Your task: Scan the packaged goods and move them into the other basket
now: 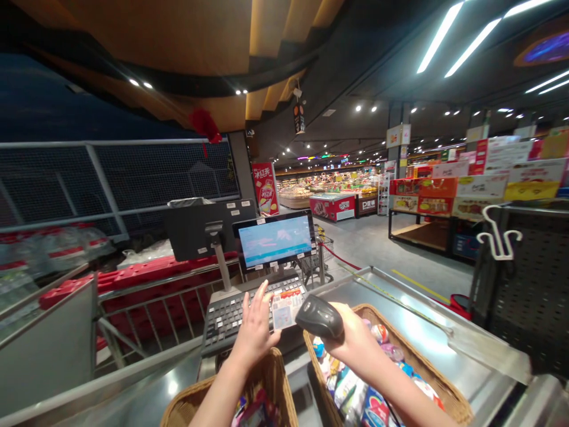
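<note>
My left hand (256, 325) holds a small white card or packet (285, 309) up in front of the till keyboard (231, 317), fingers partly spread around its edge. My right hand (351, 332) grips a black handheld barcode scanner (319, 316), pointed left at the card. Both hands hover above two wicker baskets: one (271, 379) under my left forearm, another (427, 373) under my right arm, filled with several wrapped snacks (355, 391).
A till screen (274, 239) glows behind the keyboard, with a dark customer display (195, 228) to its left. A steel checkout counter (400, 296) runs right. A black pegboard rack with a white hook (500, 240) stands at right. Red barriers and shop shelves lie beyond.
</note>
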`<action>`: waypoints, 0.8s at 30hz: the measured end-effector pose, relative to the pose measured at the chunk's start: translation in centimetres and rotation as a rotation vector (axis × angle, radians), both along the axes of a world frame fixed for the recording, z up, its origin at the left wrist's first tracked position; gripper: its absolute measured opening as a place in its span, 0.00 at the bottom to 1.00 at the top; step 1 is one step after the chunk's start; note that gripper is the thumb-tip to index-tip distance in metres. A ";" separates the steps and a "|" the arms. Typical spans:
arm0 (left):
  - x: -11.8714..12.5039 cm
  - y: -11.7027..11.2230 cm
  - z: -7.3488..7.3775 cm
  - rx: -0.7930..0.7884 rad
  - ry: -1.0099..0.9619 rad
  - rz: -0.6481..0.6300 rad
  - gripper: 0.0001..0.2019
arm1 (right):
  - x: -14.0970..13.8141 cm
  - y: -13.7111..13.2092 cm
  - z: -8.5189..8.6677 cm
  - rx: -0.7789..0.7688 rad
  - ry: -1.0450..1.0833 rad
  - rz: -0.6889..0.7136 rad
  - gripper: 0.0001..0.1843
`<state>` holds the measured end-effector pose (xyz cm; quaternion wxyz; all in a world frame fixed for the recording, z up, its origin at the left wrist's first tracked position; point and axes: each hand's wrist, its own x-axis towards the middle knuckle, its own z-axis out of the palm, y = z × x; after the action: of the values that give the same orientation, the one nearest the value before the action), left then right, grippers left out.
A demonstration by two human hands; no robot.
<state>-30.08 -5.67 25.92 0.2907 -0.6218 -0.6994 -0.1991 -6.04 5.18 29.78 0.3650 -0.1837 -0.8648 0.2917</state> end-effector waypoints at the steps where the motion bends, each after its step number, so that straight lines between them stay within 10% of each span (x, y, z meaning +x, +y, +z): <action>1: -0.1 -0.2 -0.1 -0.004 0.002 0.007 0.34 | 0.0 0.0 -0.1 0.002 -0.001 0.003 0.24; 24: -2.6 -10.5 -5.4 -0.118 -0.158 0.201 0.33 | -4.2 -4.6 -2.6 -0.018 -0.136 0.134 0.26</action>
<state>-32.70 -16.19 20.54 0.2161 -0.5470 -0.7894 -0.1757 -10.29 0.58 27.17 0.2835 -0.1481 -0.8953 0.3100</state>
